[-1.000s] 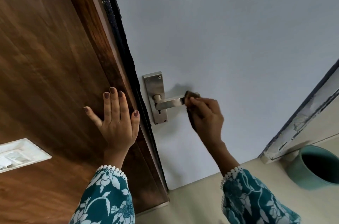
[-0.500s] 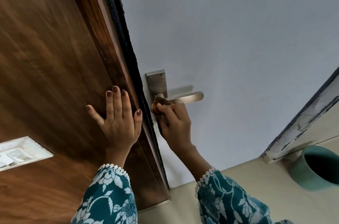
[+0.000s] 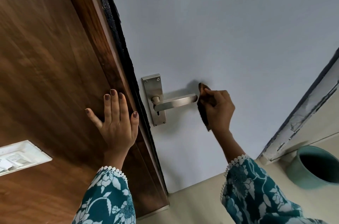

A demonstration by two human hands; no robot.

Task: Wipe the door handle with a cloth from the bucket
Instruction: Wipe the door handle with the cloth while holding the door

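Observation:
A silver lever door handle on a metal backplate sits on the pale grey door. My right hand grips a dark brown cloth at the free tip of the lever. The cloth hangs down below my fingers. My left hand lies flat with fingers spread on the brown wooden panel, just left of the door's edge. A teal bucket stands on the floor at the lower right; its inside is dark.
A white switch plate is set in the wooden panel at lower left. A black seal strip runs along the door edge. A worn grey door frame slants down on the right, above the cream floor.
My right hand slid the cloth from the lever's base by the backplate out to its free tip. The left hand has stayed flat on the wooden panel.

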